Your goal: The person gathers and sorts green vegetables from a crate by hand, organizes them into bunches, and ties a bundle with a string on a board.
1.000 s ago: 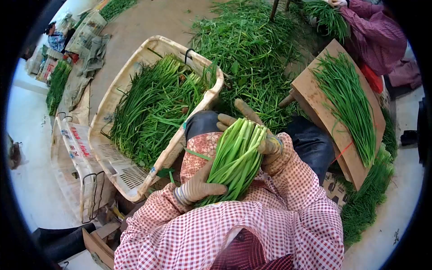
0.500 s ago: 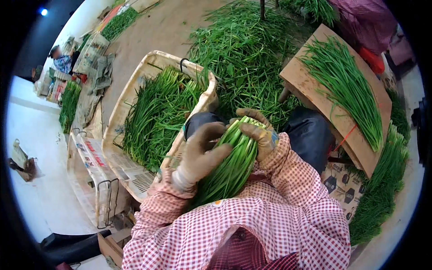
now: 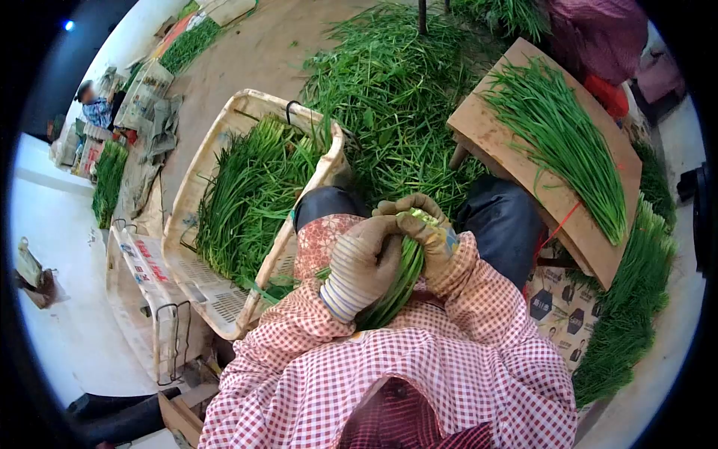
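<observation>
A bundle of long green stalks [image 3: 406, 278] hangs down over my lap, its pale cut ends showing between my two gloved hands. My right hand [image 3: 426, 228] is wrapped round the bundle near the cut ends. My left hand [image 3: 363, 263] lies against the bundle's left side with its fingers curled and thumb bent in; whether it grips any stalks is hidden. To the left, a cream plastic crate [image 3: 187, 168] holds many loose green stalks [image 3: 250, 194].
At right, a cardboard-topped stand [image 3: 479, 123] bears green stalks [image 3: 561, 142] and a red string [image 3: 562, 221]. Beyond my knees lies a green heap [image 3: 389, 97]. Another crate [image 3: 153, 299] stands left. One person [image 3: 96, 108] is far left; another's purple sleeve [image 3: 598, 37] shows top right.
My left hand has come from lower on the bundle up to its upper left side, its fingers curling in. My right hand has closed round the cut ends. The view has shifted a little.
</observation>
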The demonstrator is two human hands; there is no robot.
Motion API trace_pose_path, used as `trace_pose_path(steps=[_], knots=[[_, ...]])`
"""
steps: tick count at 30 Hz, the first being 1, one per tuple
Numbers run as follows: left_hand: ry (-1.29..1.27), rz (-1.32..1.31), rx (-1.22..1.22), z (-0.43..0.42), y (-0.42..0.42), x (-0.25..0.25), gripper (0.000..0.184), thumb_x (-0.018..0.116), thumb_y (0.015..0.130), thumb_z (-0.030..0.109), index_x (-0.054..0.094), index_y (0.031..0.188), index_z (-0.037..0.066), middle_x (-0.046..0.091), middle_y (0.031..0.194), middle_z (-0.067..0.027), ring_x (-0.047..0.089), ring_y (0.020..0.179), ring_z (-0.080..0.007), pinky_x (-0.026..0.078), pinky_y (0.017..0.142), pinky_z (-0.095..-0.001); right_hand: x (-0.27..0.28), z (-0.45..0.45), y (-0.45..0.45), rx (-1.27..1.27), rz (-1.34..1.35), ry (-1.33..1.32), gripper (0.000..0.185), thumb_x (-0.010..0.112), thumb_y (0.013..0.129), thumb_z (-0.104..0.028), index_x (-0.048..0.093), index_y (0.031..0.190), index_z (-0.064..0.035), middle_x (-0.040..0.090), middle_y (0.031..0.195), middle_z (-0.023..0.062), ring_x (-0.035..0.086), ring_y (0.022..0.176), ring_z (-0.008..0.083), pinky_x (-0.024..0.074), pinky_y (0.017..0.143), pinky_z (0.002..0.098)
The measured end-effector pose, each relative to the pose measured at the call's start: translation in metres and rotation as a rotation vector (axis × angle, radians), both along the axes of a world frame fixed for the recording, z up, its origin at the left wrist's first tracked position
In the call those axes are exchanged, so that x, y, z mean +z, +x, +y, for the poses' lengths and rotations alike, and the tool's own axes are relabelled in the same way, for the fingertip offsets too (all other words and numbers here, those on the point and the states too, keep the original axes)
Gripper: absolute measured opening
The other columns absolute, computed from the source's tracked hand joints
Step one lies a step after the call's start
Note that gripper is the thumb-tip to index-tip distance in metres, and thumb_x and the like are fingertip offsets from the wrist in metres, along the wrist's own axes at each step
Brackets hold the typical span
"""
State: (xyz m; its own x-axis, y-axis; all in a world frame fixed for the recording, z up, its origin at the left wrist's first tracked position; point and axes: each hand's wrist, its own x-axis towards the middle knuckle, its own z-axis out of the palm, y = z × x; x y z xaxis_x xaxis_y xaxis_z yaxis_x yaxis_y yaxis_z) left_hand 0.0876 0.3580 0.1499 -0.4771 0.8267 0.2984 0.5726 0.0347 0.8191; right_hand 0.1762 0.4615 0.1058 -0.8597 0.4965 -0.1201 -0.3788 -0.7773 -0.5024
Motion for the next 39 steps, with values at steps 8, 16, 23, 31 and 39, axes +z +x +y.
trace_pose_path(steps=[8,16,23,31,39], knots=[[0.354,-0.478,0.085,-0.041,-0.038,0.042,0.030,0.061,0.082,-0.003,0.057,0.112,0.001,0.060,0.117,-0.0128,0.057,0.108,-0.0204,0.043,0.099,-0.0357,0.069,0.055,-0.003,-0.097,-0.225,0.310,0.024,0.065,0.087,-0.027,0.059,0.100,-0.0077,0.066,0.097,0.0162,0.064,0.090,0.0261,0.0536,0.086,0.0384],[0.414,0.066,0.389,-0.103,-0.077,0.062,0.017,0.062,0.083,-0.003,0.062,0.099,0.002,0.066,0.104,-0.0117,0.063,0.095,-0.0178,0.051,0.084,-0.0305,0.114,0.249,-0.028,-0.649,-0.292,1.203,0.014,0.064,0.090,-0.021,0.059,0.091,-0.0078,0.068,0.081,0.0084,0.063,0.073,0.0183,0.0524,0.061,0.0324],[0.036,-1.340,-0.758,0.001,-0.004,0.063,0.073,0.073,0.080,0.010,0.035,0.140,-0.002,0.055,0.127,-0.0189,0.055,0.116,-0.0254,0.044,0.100,-0.0368,0.158,0.164,-0.078,-0.666,0.020,1.218,0.024,0.068,0.087,-0.017,0.052,0.102,-0.0076,0.067,0.085,0.0122,0.065,0.081,0.0211,0.0518,0.084,0.0383],[0.629,-2.164,-0.803,0.032,-0.026,0.019,0.069,0.059,0.084,0.058,0.044,0.134,0.012,0.055,0.122,-0.0127,0.055,0.110,-0.0250,0.044,0.097,-0.0390,0.151,0.044,-0.044,0.151,0.470,2.196,0.018,0.072,0.076,-0.018,0.061,0.087,-0.0109,0.064,0.085,0.0050,0.064,0.086,0.0242,0.0448,0.093,0.0490],[0.532,-2.172,-0.754,0.020,-0.041,-0.014,0.064,0.066,0.082,0.023,0.041,0.135,-0.003,0.062,0.115,-0.0198,0.065,0.097,-0.0276,0.054,0.089,-0.0396,0.116,0.014,-0.034,0.477,0.378,1.792,0.033,0.083,0.062,-0.023,0.066,0.086,-0.0077,0.067,0.086,0.0037,0.066,0.085,0.0271,0.0454,0.090,0.0465]])
